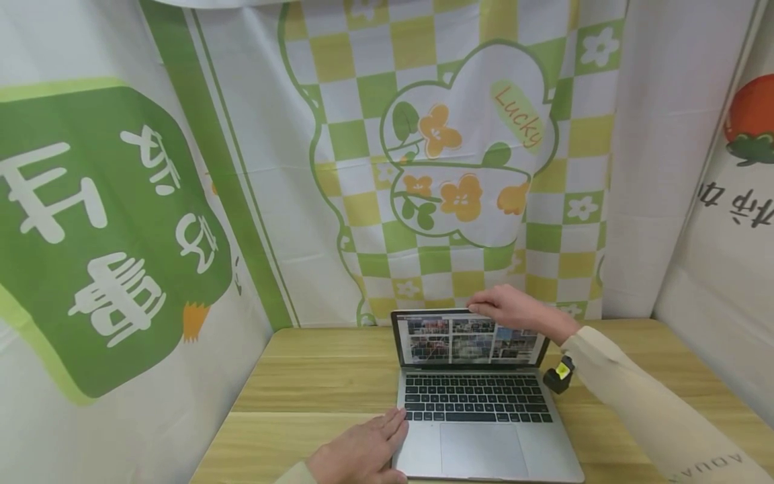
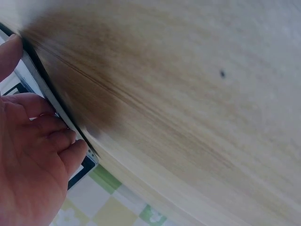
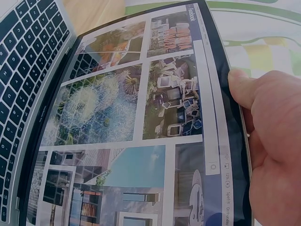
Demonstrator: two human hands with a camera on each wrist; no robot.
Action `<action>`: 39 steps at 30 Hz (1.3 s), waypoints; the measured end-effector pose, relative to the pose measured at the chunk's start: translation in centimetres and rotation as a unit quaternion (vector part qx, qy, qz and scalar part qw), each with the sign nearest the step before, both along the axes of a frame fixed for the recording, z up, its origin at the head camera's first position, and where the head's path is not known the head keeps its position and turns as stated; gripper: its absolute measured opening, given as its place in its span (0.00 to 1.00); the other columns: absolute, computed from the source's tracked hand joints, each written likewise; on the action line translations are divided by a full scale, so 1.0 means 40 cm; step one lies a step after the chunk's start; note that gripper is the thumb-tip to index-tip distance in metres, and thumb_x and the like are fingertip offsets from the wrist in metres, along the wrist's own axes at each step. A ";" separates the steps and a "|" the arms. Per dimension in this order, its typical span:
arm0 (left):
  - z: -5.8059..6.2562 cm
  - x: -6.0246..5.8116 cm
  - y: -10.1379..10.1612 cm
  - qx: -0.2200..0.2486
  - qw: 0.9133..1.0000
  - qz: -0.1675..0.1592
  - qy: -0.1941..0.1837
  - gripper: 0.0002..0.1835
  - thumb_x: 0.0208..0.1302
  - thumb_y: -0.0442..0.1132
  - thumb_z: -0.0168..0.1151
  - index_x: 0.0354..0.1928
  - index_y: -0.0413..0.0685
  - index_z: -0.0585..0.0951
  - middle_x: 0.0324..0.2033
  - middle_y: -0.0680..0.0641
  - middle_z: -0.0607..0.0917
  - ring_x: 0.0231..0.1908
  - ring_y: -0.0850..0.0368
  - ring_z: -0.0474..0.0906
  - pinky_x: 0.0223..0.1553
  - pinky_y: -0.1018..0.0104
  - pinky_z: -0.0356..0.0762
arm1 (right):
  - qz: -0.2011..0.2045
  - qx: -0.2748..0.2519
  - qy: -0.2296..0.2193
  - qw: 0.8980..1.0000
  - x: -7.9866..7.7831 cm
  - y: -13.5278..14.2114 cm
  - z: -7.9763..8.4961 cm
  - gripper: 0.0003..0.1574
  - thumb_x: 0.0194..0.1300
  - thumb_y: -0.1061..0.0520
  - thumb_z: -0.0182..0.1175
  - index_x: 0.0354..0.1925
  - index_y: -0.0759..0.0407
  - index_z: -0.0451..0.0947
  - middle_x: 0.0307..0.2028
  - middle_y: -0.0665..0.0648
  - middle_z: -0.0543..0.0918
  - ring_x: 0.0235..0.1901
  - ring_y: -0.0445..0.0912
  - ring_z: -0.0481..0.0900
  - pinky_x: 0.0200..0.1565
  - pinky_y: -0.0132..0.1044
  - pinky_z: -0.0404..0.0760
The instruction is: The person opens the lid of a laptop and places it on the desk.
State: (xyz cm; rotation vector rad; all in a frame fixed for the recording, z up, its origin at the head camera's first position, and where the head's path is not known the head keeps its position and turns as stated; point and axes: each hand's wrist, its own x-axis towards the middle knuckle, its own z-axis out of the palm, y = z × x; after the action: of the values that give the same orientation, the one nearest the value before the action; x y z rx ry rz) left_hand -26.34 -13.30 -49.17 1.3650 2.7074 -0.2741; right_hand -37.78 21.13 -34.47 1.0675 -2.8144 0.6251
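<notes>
A silver laptop [image 1: 482, 450] stands unfolded on the wooden table, its lit screen [image 1: 471, 339] showing a grid of photos. At the top edge of the lid, my right hand [image 1: 520, 310] pinches it, thumb on the screen side and the other fingers behind. The right wrist view shows that hand [image 3: 275, 141] on the dark bezel [image 3: 230, 113], with the fingers behind the lid mostly hidden. My left hand [image 1: 365, 449] rests against the left edge of the base, fingers beside the keyboard [image 1: 474, 398]. In the left wrist view its fingertips touch the laptop's side.
The wooden table [image 1: 320, 376] extends to both sides of the laptop. Behind it hangs a green and yellow checked cloth [image 1: 375, 202], with printed fabric walls [image 1: 145, 235] at left and right. A small black device [image 1: 559, 374] is on the right wrist.
</notes>
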 end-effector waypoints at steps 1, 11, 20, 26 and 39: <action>-0.001 0.000 0.000 0.000 1.000 0.000 0.001 0.47 0.69 0.73 0.32 0.74 0.42 0.61 0.74 0.40 0.60 0.74 0.49 0.58 0.71 0.61 0.64 | 0.000 -0.002 0.000 1.000 -0.001 0.000 0.000 0.19 0.76 0.53 0.50 0.55 0.58 0.81 0.47 0.56 0.87 0.42 0.44 0.85 0.45 0.44 0.83; -0.002 -0.005 0.001 0.001 1.000 0.009 -0.022 0.47 0.69 0.73 0.33 0.74 0.43 0.60 0.75 0.41 0.58 0.75 0.50 0.56 0.71 0.61 0.63 | -0.011 -0.012 -0.021 1.000 -0.024 0.008 -0.003 0.18 0.76 0.51 0.50 0.53 0.55 0.82 0.37 0.50 0.87 0.25 0.37 0.75 0.38 0.38 0.79; 0.001 -0.002 -0.003 0.007 1.000 0.006 -0.018 0.48 0.69 0.73 0.34 0.75 0.41 0.58 0.75 0.39 0.58 0.75 0.48 0.56 0.72 0.60 0.63 | -0.026 -0.005 -0.019 0.999 -0.031 0.010 0.001 0.19 0.76 0.49 0.51 0.52 0.54 0.83 0.36 0.49 0.87 0.24 0.38 0.74 0.37 0.38 0.78; -0.001 -0.004 -0.003 0.005 1.000 0.009 -0.018 0.49 0.67 0.74 0.33 0.75 0.42 0.58 0.75 0.40 0.57 0.75 0.48 0.55 0.72 0.60 0.62 | -0.029 -0.011 -0.022 0.999 -0.040 0.008 0.004 0.16 0.76 0.47 0.51 0.45 0.49 0.84 0.22 0.49 0.79 0.18 0.38 0.64 0.31 0.36 0.71; -0.001 -0.011 -0.005 0.014 0.999 0.000 -0.029 0.47 0.68 0.73 0.35 0.74 0.42 0.60 0.75 0.40 0.59 0.74 0.49 0.57 0.71 0.60 0.65 | -0.065 -0.012 -0.033 0.997 -0.056 0.005 0.012 0.20 0.74 0.45 0.53 0.29 0.52 0.81 0.15 0.47 0.68 0.15 0.39 0.58 0.26 0.34 0.67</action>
State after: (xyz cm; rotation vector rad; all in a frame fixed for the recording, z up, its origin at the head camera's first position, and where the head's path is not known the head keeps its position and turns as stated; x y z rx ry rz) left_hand -26.78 -13.51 -49.21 1.3570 2.6737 -0.1936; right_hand -40.00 21.34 -33.98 0.8679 -2.8940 0.6924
